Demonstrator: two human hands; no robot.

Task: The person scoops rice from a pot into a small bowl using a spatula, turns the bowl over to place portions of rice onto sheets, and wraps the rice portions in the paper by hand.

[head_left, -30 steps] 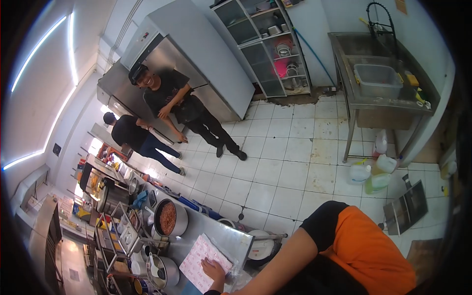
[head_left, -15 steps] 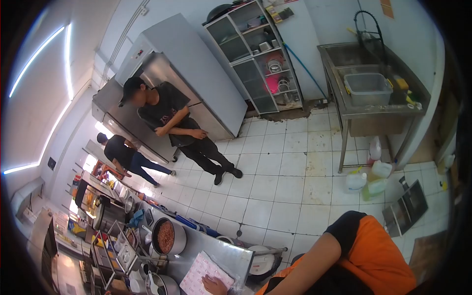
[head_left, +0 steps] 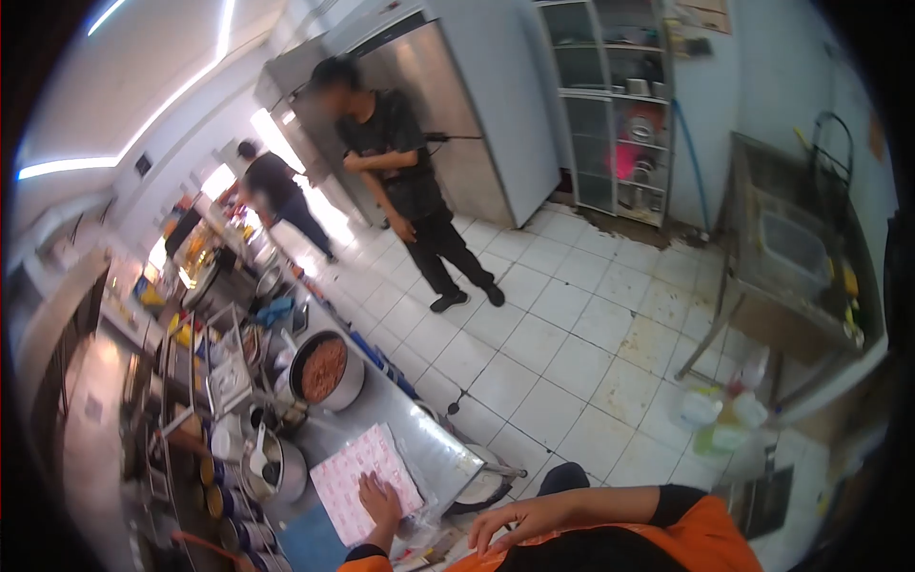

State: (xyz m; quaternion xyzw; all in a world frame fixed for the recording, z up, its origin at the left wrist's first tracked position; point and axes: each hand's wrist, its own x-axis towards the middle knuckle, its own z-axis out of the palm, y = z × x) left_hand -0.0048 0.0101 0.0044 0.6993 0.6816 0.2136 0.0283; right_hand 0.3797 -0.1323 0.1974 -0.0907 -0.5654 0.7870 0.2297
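Note:
My left hand (head_left: 378, 500) lies flat with fingers spread on a stack of pink-and-white printed paper sheets (head_left: 345, 480). The stack rests at the near end of a steel table (head_left: 412, 426), with clear plastic (head_left: 434, 507) at its right side. My right hand (head_left: 512, 521) hovers close to my body, its fingers loosely bent and apart, with nothing visible in it. Beyond the paper stands a pot (head_left: 341, 393) filled with brown food (head_left: 323, 370). To the left of the stack is another pot (head_left: 289, 480) with a white-handled utensil (head_left: 259, 446) in it.
A person (head_left: 405, 181) stands on the tiled floor (head_left: 534, 353) by a steel refrigerator (head_left: 448, 95); another person (head_left: 276, 195) is farther back. At right are a sink (head_left: 762, 276) and blurred jugs (head_left: 729, 419). A metal rack (head_left: 224, 372) lines the table's left side.
The view has swung left and down, showing more of the table. My right hand has come into view near my body. The left hand stays on the paper stack.

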